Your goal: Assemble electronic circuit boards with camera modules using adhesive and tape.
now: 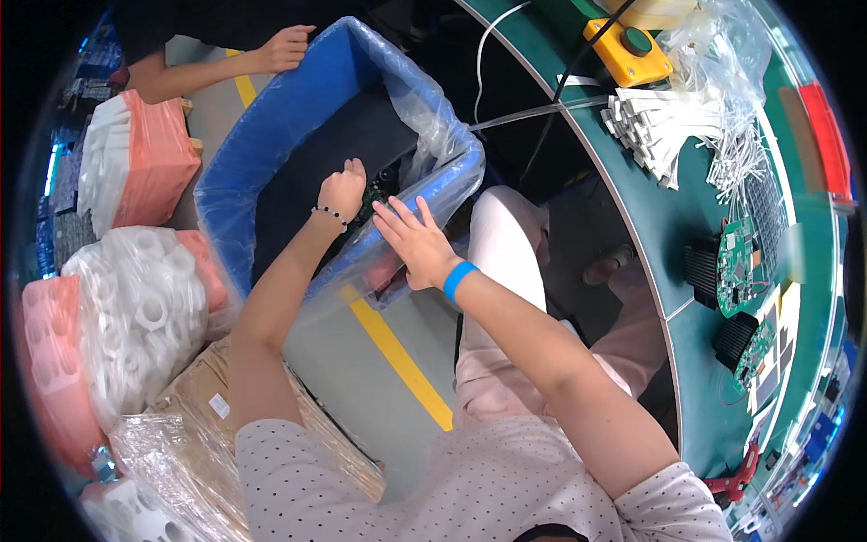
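Observation:
A large blue bin [271, 126] lined with clear plastic stands in front of me, with a dark sheet [302, 172] inside. My left hand [343, 191], wearing a beaded bracelet, reaches over the bin with its fingers curled in. What they hold, if anything, is hidden. Right beside those fingers, a dark part with bits of green circuit board [381, 188] shows inside the bin's near right side. My right hand [417, 242], with a blue wristband, lies over the bin's near rim, fingers spread and holding nothing.
Another person's closed hand [285, 50] is at the bin's far left edge. Wrapped foam stacks [153, 289] and a cardboard box [203, 388] stand on the left. The green workbench [623, 235] curves along the right, bearing white cables [664, 126], a yellow button box [628, 52] and circuit boards [736, 266].

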The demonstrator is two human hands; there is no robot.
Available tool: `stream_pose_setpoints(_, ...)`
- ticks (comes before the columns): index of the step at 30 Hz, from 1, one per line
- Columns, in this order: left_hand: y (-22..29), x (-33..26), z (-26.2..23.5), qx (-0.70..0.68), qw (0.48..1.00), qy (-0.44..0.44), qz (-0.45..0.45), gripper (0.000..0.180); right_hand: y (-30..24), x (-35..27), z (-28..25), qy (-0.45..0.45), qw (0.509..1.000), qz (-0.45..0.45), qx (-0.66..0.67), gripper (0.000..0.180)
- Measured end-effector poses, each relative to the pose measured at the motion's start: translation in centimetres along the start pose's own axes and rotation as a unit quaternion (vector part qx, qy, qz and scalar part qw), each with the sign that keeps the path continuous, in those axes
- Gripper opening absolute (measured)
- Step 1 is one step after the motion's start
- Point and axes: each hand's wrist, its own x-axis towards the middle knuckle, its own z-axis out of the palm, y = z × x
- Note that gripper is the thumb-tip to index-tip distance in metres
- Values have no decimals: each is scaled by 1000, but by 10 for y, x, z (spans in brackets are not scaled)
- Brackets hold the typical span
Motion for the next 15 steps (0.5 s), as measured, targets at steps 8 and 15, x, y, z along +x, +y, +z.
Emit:
stream_pose_setpoints(8, 6, -5, 3, 37, 999, 27, 21, 38, 31, 27, -18, 118, 973, 32, 194, 43)
stream_pose_setpoints(15, 7, -7, 6, 39, 998, 52, 12, 35, 87, 81, -27, 113, 911, 337, 208, 25)
